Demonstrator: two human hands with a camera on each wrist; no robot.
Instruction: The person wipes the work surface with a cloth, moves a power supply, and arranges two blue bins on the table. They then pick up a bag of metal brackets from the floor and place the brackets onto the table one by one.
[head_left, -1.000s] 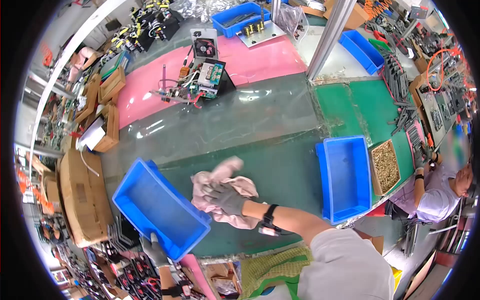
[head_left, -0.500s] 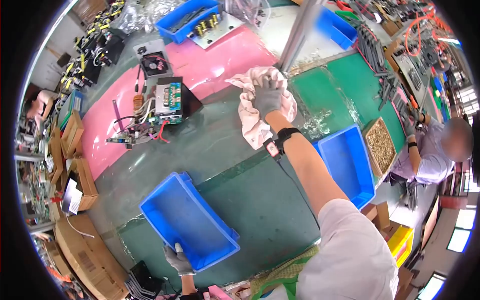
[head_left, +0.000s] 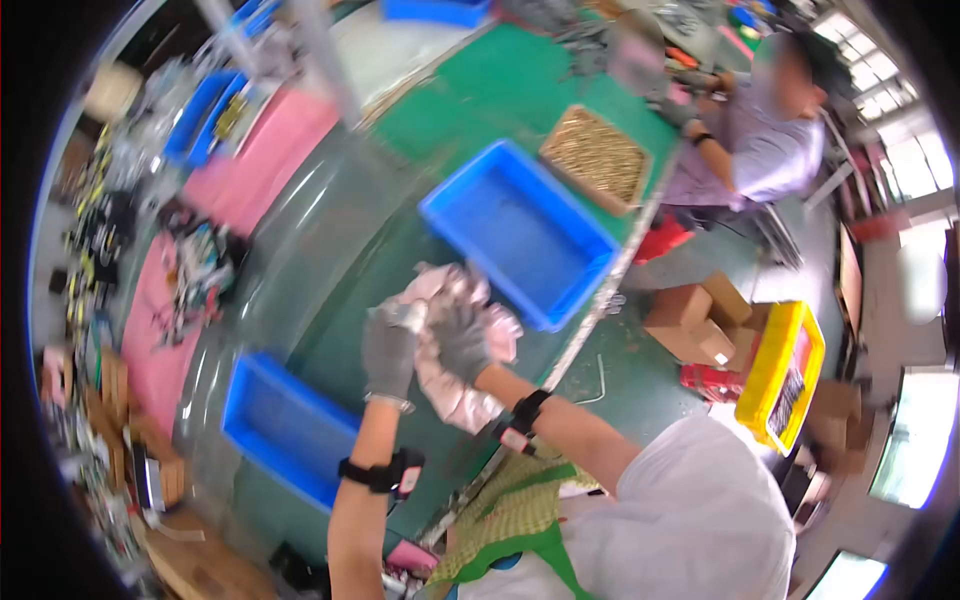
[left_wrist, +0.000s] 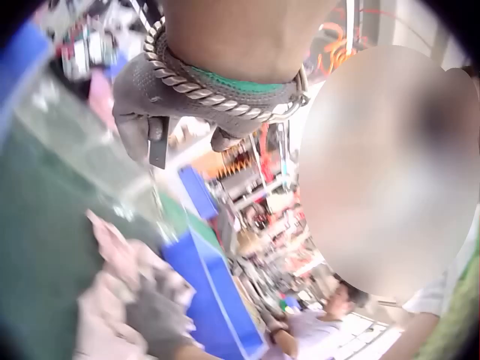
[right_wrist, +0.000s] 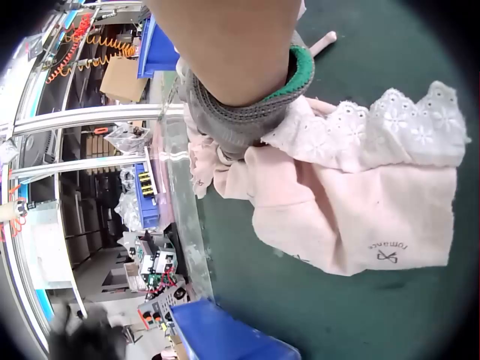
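Note:
My gloved right hand (head_left: 460, 342) holds a bunched pale pink cloth (head_left: 452, 395) against the green table. The right wrist view shows the cloth (right_wrist: 352, 217) with a white lace edge and small printed lettering; the wrist and cuff hide most of the fingers there. My gloved left hand (head_left: 388, 355) is raised beside the right one, close over the cloth in the head view. In the left wrist view its fingers are curled, and a small dark flat piece (left_wrist: 158, 142) is pinched between them; its kind is unclear.
One blue bin (head_left: 525, 235) stands right beside the cloth, another blue bin (head_left: 290, 425) to the left. A box of small brass-coloured parts (head_left: 597, 158) sits beyond. Electronic assemblies (head_left: 205, 262) lie on a pink sheet. Another person (head_left: 760, 130) sits at the right.
My right hand has brought the cloth back from the table's far side to near the front edge. My left hand has let go of the left bin and come over beside it. The view has turned right.

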